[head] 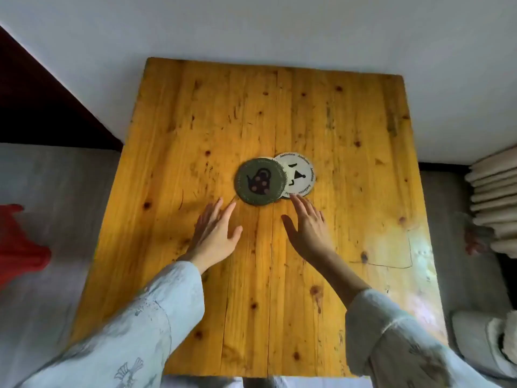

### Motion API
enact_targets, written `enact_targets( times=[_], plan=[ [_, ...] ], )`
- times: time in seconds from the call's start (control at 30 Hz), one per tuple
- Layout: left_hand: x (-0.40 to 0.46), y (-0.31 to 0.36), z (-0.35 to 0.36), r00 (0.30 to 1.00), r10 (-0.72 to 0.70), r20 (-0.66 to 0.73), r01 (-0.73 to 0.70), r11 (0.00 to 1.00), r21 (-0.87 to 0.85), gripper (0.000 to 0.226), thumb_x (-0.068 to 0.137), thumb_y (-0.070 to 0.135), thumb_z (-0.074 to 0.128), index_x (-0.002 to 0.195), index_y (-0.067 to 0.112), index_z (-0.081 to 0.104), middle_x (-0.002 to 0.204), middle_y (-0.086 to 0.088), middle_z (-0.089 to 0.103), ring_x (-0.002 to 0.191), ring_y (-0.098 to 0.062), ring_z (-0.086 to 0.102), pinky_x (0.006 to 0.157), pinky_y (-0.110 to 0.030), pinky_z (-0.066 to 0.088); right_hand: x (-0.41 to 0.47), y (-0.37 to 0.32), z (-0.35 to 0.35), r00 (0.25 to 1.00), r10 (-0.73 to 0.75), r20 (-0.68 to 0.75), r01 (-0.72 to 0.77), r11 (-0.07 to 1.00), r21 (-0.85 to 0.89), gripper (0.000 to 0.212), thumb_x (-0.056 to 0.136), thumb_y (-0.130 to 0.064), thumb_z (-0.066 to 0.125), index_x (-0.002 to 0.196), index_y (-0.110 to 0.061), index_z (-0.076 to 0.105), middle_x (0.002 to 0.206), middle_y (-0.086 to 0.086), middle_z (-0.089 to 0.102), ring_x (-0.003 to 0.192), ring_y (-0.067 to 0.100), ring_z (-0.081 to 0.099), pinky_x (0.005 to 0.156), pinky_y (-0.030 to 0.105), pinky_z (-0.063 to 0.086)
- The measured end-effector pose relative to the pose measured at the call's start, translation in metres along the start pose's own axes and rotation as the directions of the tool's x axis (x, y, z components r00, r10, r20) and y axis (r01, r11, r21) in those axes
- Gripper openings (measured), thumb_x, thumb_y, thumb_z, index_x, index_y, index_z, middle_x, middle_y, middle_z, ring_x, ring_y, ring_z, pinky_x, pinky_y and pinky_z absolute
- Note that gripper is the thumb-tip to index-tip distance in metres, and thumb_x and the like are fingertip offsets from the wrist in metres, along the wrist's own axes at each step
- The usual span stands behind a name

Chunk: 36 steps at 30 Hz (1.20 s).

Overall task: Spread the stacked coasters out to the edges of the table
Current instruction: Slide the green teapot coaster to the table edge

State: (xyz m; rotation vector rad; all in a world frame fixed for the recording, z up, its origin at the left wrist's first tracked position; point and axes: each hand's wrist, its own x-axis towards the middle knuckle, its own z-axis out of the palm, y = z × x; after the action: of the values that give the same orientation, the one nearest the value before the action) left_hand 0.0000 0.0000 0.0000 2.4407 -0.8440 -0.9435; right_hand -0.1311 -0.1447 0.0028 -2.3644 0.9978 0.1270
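Observation:
Round coasters lie overlapped in the middle of the wooden table. A dark green coaster with a teapot picture sits on top at the left. A white coaster with black marks pokes out from under it at the right, and more edges show beneath. My left hand lies flat and open just below-left of the green coaster, fingertips close to its rim. My right hand is open too, its fingertips touching the near edge of the white coaster. Neither hand holds anything.
The table stands against a white wall at its far edge. Grey floor runs along both sides. A red cloth lies at the left. A stack of pale cushions stands at the right, with another grey cushion nearer.

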Motion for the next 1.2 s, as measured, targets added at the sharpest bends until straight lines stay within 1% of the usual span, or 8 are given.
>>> enact_targets(
  times=[0.23, 0.37, 0.47, 0.6, 0.73, 0.83, 0.97, 1.2],
  plan=[
    [0.095, 0.007, 0.015, 1.000, -0.014, -0.003, 0.014, 1.000, 0.024, 0.073, 0.089, 0.033, 0.046, 0.142, 0.035, -0.005, 0.155, -0.001, -0.017, 0.143, -0.026, -0.010, 0.114, -0.053, 0.008, 0.071, 0.016, 0.021, 0.995, -0.077, 0.069, 0.082, 0.993, -0.086, 0.060, 0.096, -0.039, 0.033, 0.147, -0.020, 0.007, 0.159, 0.006, 0.005, 0.147, 0.023, -0.005, 0.119, 0.047, -0.002],
    [0.118, 0.011, 0.032, 0.996, -0.024, -0.084, 0.036, 0.990, 0.140, 0.072, 0.088, 0.036, 0.046, 0.143, 0.025, 0.002, 0.156, -0.011, -0.006, 0.143, -0.029, -0.008, 0.114, -0.052, 0.001, 0.084, 0.019, 0.029, 0.989, -0.065, 0.131, 0.081, 0.990, -0.117, 0.062, 0.096, -0.039, 0.033, 0.147, -0.017, 0.006, 0.159, 0.007, 0.000, 0.146, 0.023, -0.008, 0.118, 0.045, -0.006],
    [0.111, 0.012, 0.044, 0.988, 0.009, -0.154, 0.017, 0.987, 0.162, 0.062, 0.089, 0.029, 0.045, 0.142, 0.021, 0.014, 0.154, -0.012, 0.005, 0.142, -0.032, 0.003, 0.114, -0.050, 0.009, 0.082, 0.022, 0.033, 0.990, -0.070, 0.122, 0.086, 0.987, -0.136, 0.063, 0.095, -0.038, 0.035, 0.147, -0.016, 0.007, 0.159, 0.006, -0.001, 0.146, 0.023, -0.007, 0.118, 0.045, -0.006],
    [0.098, 0.012, 0.042, 0.962, -0.014, -0.273, 0.006, 1.000, -0.030, 0.053, 0.089, 0.015, 0.044, 0.139, 0.019, 0.026, 0.147, -0.012, 0.025, 0.136, -0.028, 0.026, 0.105, -0.040, 0.033, 0.077, 0.020, 0.031, 0.993, -0.051, 0.107, 0.058, 0.996, -0.067, 0.059, 0.096, -0.036, 0.036, 0.146, -0.015, 0.014, 0.159, 0.005, 0.005, 0.147, 0.022, -0.005, 0.118, 0.043, -0.007],
    [0.090, 0.015, 0.033, 0.944, -0.178, -0.277, 0.100, 0.957, -0.273, 0.047, 0.089, 0.011, 0.047, 0.134, 0.015, 0.036, 0.132, -0.014, 0.043, 0.120, -0.027, 0.045, 0.096, -0.038, 0.043, 0.063, 0.013, 0.028, 0.998, 0.006, 0.056, -0.010, 0.998, 0.066, 0.052, 0.095, -0.032, 0.038, 0.143, -0.014, 0.029, 0.156, 0.006, 0.023, 0.147, 0.023, 0.007, 0.121, 0.047, 0.004],
    [0.073, 0.011, 0.034, 0.961, -0.170, -0.217, 0.105, 0.953, -0.284, 0.038, 0.087, 0.007, 0.051, 0.125, 0.013, 0.048, 0.116, -0.015, 0.052, 0.103, -0.025, 0.052, 0.087, -0.033, 0.046, 0.041, 0.008, 0.028, 0.998, 0.064, 0.013, -0.066, 0.987, 0.148, 0.048, 0.094, -0.027, 0.042, 0.139, -0.012, 0.037, 0.148, 0.009, 0.040, 0.139, 0.026, 0.028, 0.116, 0.044, 0.026],
    [0.036, 0.006, 0.039, 0.979, -0.155, -0.135, 0.095, 0.922, -0.376, 0.034, 0.085, 0.004, 0.053, 0.117, 0.015, 0.054, 0.104, -0.013, 0.055, 0.095, -0.023, 0.053, 0.075, -0.027, 0.042, 0.005, 0.005, 0.027, 0.968, 0.230, 0.096, -0.249, 0.878, 0.409, 0.043, 0.094, -0.019, 0.045, 0.136, -0.009, 0.042, 0.137, 0.015, 0.046, 0.124, 0.029, 0.047, 0.102, 0.038, 0.044],
    [-0.038, -0.006, 0.039, 0.989, -0.132, -0.062, 0.090, 0.888, -0.450, 0.032, 0.085, 0.002, 0.052, 0.114, 0.013, 0.058, 0.098, -0.007, 0.054, 0.089, -0.018, 0.050, 0.075, -0.028, 0.040, -0.065, 0.000, 0.031, 0.905, 0.369, 0.211, -0.422, 0.716, 0.556, 0.037, 0.093, -0.015, 0.047, 0.129, -0.006, 0.050, 0.129, 0.018, 0.054, 0.110, 0.029, 0.059, 0.096, 0.040, 0.051]
  ],
)
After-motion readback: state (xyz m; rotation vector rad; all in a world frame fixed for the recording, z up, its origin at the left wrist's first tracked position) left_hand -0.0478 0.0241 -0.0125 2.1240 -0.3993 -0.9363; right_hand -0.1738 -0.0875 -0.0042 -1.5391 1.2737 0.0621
